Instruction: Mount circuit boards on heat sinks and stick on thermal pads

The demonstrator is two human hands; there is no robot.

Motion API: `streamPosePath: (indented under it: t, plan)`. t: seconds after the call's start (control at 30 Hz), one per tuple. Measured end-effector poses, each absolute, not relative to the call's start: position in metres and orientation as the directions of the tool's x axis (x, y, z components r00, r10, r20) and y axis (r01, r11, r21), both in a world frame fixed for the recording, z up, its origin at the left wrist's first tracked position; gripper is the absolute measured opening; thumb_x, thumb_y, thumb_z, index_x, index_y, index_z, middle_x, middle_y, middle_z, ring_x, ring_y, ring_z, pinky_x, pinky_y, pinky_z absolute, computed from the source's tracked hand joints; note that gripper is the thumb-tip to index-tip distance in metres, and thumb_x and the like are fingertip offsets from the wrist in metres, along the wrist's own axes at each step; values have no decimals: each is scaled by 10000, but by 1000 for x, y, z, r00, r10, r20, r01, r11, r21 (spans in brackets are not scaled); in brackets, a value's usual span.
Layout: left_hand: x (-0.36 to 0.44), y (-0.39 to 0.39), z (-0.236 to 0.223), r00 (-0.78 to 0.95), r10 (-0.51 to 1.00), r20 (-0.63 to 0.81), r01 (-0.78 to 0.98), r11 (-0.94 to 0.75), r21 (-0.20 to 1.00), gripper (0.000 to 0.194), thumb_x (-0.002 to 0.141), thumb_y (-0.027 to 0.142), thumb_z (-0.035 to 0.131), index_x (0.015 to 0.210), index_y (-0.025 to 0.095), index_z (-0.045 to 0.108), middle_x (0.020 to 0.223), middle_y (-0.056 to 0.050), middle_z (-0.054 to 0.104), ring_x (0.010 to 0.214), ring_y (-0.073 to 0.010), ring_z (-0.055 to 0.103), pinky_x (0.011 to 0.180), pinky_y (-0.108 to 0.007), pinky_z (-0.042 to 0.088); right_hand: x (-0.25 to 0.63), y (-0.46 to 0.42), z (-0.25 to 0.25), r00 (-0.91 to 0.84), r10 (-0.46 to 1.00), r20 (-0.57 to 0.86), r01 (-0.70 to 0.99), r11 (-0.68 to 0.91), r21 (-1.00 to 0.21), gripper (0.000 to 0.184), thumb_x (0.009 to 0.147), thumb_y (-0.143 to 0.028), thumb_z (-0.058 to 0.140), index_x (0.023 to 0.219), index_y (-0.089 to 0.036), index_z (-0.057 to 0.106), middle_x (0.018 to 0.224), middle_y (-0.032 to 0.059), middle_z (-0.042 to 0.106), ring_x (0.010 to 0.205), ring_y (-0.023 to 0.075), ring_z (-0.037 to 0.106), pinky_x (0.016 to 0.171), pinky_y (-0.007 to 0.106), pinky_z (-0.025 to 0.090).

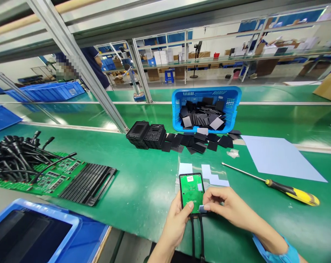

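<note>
My left hand [174,221] grips a green circuit board [187,195] set in a black frame, its thumb lying across the lower part. Two black cables [200,233] run down from the board's bottom edge. Between the fingertips of my right hand [227,204] is a small grey-blue pad [201,208], at the board's lower right corner. A pale pad [199,187] sits higher on the board's right side, and a white label [190,179] near its top. Behind the board lies a clear plastic sheet [196,166] with several pale rectangular pads [215,179] on it.
A yellow-and-black screwdriver [291,191] lies to the right, near a white sheet [283,157]. A blue basket [176,126] of dark plates stands behind, beside stacked black housings [138,134]. Cabled circuit boards [53,179] and a black slotted tray [85,184] lie left.
</note>
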State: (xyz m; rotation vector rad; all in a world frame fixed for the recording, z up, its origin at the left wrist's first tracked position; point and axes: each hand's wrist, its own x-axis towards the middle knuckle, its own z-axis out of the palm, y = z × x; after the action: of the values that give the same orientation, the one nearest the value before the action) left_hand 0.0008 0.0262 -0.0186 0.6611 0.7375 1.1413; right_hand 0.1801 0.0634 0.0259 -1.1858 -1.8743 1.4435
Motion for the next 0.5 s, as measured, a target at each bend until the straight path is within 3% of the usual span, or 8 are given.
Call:
streamPosePath:
  t: [0.5]
  plan:
    - [0,27,-17,246,952,-183,-553,293,780,396,841,251,680,1232,239,624,1154,-68,705,1026,-227,640,930,-349,475,180,71,11,-433,899,-67,352,100,-931,149,826,-315,613,727,-203,611,643,-27,553,575,128,408,533,238,304]
